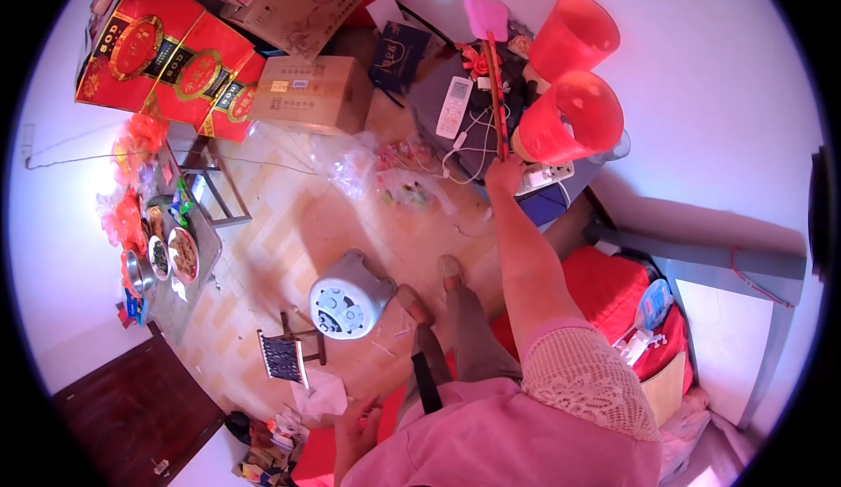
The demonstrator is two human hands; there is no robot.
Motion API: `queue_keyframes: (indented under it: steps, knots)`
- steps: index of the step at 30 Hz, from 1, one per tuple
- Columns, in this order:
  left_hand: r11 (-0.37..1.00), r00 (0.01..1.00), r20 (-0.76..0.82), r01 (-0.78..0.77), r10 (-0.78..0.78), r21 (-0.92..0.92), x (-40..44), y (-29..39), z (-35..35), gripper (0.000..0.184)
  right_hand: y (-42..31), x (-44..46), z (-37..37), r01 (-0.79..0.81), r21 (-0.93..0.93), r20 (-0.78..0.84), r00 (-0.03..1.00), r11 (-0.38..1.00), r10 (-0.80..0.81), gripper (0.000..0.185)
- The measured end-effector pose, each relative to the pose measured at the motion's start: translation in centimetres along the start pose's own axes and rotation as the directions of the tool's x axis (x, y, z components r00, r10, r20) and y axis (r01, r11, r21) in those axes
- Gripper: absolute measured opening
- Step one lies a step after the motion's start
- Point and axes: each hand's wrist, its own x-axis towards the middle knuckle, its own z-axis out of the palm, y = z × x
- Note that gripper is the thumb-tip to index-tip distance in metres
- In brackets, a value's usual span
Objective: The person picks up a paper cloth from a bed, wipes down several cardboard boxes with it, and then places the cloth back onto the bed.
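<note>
My right hand [505, 174] is stretched out over the dark-covered table [429, 97] and is closed round the lower end of a fly swatter [497, 93]. The swatter's pink head points away from me. Close to this hand are a white power strip [547, 177], a white cable and a blue box [541, 207]. Farther along the table lies a white remote control [455, 108]. Two red lampshade-like cylinders [574, 119] stand beside the swatter. My left hand [356, 430] is low near my lap, fingers apart, with nothing visible in it.
A grey-blue plastic stool [350, 294] stands on the tiled floor by my feet, with a small folding stool [285, 357] beside it. Cardboard boxes [311, 93] and red gift boxes [175, 58] are stacked at the back. Food bowls [182, 255] sit on a left table. Plastic bags [346, 167] lie on the floor.
</note>
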Motion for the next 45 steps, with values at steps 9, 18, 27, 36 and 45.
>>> queue_keyframes:
  steps: [9,18,27,36,45]
  knots:
    - [1.000,0.999,-0.041,0.003,-0.004,-0.029,0.0,0.4,0.1,0.021,-2.3,-1.2,0.1,-0.072,-0.099,-0.054,0.996,0.993,0.067,0.035]
    - [0.998,0.996,-0.064,-0.056,0.058,0.038,0.2,0.4,0.1,0.022,-1.2,-1.6,0.6,0.438,-0.244,0.173,0.898,0.865,-0.405,0.030]
    - [0.986,0.980,-0.115,-0.162,0.165,0.035,-0.9,0.8,-0.3,0.024,3.2,-6.8,-2.5,0.760,0.035,0.710,0.438,0.649,-0.552,0.020]
    - [0.967,0.944,-0.208,-0.254,0.255,0.033,-4.8,-4.5,-2.4,0.025,22.5,-9.6,-9.5,-0.095,-0.100,0.994,-0.045,0.990,0.096,0.009]
    - [0.997,0.820,-0.570,-0.002,0.043,0.073,-17.9,-16.2,-5.6,0.023,12.3,-17.8,-16.9,-0.005,-0.150,0.966,0.215,0.989,0.147,0.001]
